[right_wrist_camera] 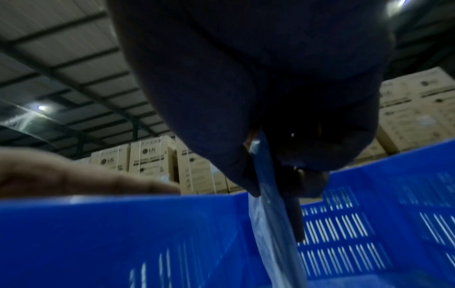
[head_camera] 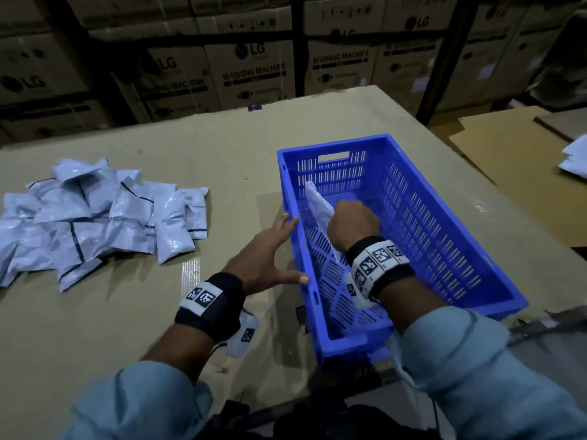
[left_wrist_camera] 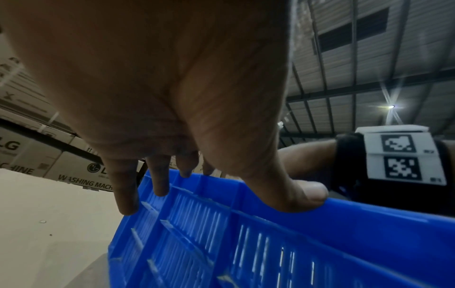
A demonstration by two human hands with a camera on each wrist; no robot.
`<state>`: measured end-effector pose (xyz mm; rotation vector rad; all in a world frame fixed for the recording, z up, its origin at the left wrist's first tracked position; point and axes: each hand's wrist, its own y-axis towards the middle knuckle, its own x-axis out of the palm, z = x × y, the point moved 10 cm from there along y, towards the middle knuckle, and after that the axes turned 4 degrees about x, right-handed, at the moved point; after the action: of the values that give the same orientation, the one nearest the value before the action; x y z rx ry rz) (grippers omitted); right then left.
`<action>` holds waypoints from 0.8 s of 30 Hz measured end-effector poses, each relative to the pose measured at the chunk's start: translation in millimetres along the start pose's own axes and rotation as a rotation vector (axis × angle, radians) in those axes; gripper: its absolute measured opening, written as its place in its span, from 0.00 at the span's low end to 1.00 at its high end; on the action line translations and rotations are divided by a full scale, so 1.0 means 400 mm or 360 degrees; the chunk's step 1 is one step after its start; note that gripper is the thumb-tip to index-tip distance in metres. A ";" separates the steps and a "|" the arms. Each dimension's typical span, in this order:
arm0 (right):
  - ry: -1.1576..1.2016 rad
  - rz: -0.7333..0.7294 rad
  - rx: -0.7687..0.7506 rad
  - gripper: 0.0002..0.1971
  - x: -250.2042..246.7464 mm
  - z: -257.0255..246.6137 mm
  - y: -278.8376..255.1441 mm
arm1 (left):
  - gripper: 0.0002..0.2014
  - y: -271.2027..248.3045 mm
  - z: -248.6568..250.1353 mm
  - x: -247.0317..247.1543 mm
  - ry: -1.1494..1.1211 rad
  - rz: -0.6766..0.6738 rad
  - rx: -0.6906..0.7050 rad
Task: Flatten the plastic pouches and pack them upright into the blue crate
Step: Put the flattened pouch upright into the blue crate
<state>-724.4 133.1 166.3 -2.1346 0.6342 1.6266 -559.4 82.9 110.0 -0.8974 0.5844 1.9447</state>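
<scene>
Stacked washing-machine cartons point(head_camera: 247, 74) wall off the back of this dim storeroom, and in front of them stands a worktop point(head_camera: 95, 328) covered in brown cardboard sheet.

Toward its left edge lies a loose heap of pouches point(head_camera: 101, 217), grey-white, puffy and overlapping, none yet flattened as far as I can judge. They are well apart from the crate, so each one means a reach across bare cardboard.

Next comes the left hand point(head_camera: 270, 258), fingers spread and fairly straight, its fingertips point(left_wrist_camera: 160, 187) resting on the crate's near long wall and the thumb on the rim. It holds nothing; I take it to be steadying the light crate so it does not slide while the other hand works inside.

Right of that, the blue crate point(head_camera: 476, 249) sits toward the right half of the worktop, slotted walls all round. One pouch point(head_camera: 317, 201) stands on edge against the left wall, tilted slightly. The right hand point(head_camera: 352, 223) has its grip curled round the pouch, pinching the flat plastic point(right_wrist_camera: 265, 214) between thumb and fingers. The wall seems to serve as a backstop so the first one stays upright; with nothing beside it, it may well flop once let go.

More white packets point(head_camera: 575, 160) lie off the far right edge.
</scene>
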 end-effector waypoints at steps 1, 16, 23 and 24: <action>-0.0018 -0.0035 -0.0008 0.12 0.027 -0.002 0.006 | 0.65 0.001 0.002 0.001 0.0019 -0.0001 0.0006; 0.0126 -0.1006 -0.0218 0.20 0.298 0.013 0.001 | 0.64 0.004 0.054 0.018 0.0288 -0.0061 -0.0036; 0.0306 -0.1174 -0.0224 0.22 0.319 0.004 -0.013 | 0.65 0.003 0.059 0.014 0.0367 -0.0071 -0.0039; 0.0301 -0.1179 -0.0215 0.21 0.322 0.006 -0.013 | 0.65 0.003 0.056 0.015 0.0365 -0.0075 -0.0045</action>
<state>-693.9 123.0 41.2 -2.2419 -0.2265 1.0849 -570.5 101.1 119.5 -1.1513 0.6630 1.8246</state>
